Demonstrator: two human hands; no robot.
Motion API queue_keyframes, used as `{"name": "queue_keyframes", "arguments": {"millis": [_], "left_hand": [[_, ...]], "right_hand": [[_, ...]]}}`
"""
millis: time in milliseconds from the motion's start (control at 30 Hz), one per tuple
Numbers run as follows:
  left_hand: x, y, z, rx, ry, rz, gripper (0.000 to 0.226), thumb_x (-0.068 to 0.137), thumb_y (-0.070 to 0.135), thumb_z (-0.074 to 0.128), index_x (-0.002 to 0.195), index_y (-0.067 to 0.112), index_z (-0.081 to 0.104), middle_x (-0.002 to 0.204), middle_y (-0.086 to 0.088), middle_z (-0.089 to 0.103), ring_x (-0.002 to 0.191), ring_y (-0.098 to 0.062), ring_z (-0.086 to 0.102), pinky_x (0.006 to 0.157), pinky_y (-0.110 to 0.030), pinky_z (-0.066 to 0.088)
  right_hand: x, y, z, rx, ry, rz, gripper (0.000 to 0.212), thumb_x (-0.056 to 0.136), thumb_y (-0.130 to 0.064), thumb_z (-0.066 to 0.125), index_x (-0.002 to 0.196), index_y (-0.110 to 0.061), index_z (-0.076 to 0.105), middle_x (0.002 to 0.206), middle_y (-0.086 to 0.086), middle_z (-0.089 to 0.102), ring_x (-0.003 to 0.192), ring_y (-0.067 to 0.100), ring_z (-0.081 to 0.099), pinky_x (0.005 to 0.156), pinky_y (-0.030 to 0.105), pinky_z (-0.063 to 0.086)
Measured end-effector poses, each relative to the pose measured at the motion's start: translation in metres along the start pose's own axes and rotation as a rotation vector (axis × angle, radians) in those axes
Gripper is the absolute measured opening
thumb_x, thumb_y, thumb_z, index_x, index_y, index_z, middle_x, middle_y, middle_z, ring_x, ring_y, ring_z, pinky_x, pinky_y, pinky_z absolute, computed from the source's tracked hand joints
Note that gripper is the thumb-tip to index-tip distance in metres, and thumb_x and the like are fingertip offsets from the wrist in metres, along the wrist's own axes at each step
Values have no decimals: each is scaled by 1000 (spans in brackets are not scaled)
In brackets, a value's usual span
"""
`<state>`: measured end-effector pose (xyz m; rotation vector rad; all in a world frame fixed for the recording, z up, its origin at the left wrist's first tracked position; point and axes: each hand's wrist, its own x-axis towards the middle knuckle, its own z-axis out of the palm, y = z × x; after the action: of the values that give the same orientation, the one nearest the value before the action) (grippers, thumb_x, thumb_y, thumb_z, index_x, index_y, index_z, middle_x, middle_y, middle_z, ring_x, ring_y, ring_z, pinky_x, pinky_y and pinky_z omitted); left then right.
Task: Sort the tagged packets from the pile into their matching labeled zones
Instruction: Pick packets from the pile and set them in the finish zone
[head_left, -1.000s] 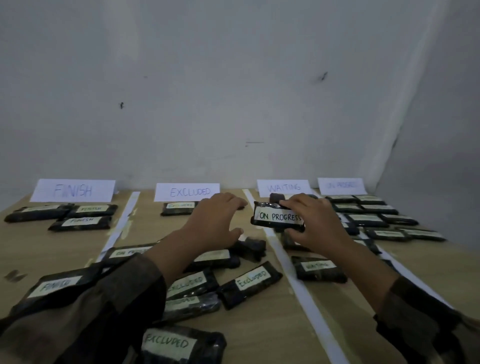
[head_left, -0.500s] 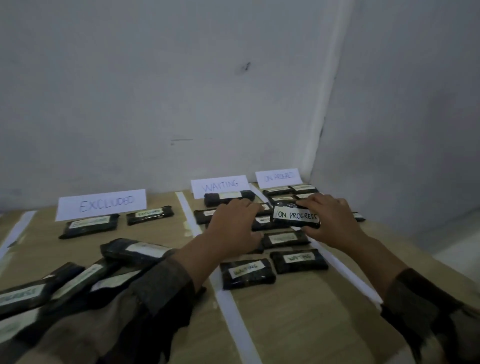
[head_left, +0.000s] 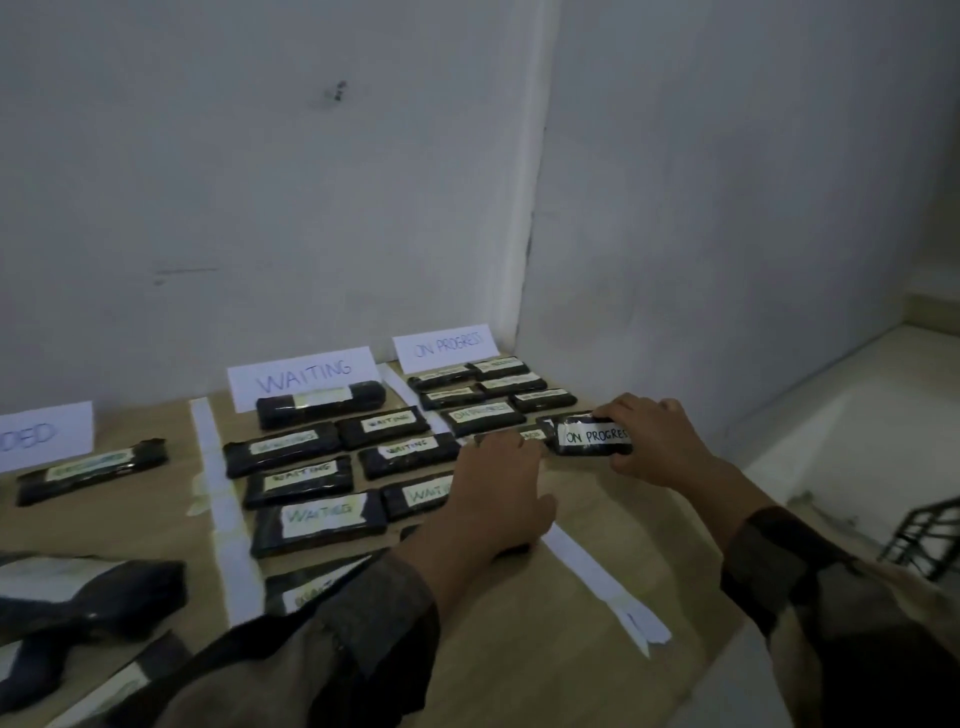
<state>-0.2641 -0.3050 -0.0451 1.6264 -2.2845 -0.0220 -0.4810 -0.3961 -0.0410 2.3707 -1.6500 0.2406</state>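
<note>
Black glossy-wrapped packet tagged ON PROGRESS (head_left: 587, 439) looks light, soft, slippery: fingers (head_left: 621, 411) of your right hand (head_left: 662, 441) pinch its short end, your left hand (head_left: 493, 493) relaxed, empty.

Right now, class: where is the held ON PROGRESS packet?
Head view, right of centre: the packet sits in the right hand, before the ON PROGRESS rows.

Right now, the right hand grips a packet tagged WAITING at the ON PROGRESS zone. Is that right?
Not quite. The head view shows that the packet gripped by the right hand carries a tag reading ON PROGRESS, not WAITING. The rest holds: it is at the zone marked by the ON PROGRESS sign.
</note>
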Motion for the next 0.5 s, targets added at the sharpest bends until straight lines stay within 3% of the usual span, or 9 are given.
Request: {"name": "queue_keyframes", "arguments": {"millis": [333, 500], "left_hand": [[26, 33, 37, -21, -115, 17, 56, 86, 42, 55, 136, 21, 42, 132, -3, 48, 123, -23, 43, 100, -39, 34], [26, 39, 48, 2, -177, 47, 52, 87, 45, 52, 131, 18, 46, 126, -6, 51, 115, -25, 47, 96, -39, 36]], "right_hand": [[22, 42, 22, 45, -260, 56, 59, 80, -24, 65, 134, -31, 43, 135, -2, 45, 121, 19, 45, 96, 37, 31], [30, 45, 28, 104, -353, 80, 57, 82, -20, 60, 135, -35, 43, 137, -2, 44, 124, 20, 42, 101, 39, 33]]}}
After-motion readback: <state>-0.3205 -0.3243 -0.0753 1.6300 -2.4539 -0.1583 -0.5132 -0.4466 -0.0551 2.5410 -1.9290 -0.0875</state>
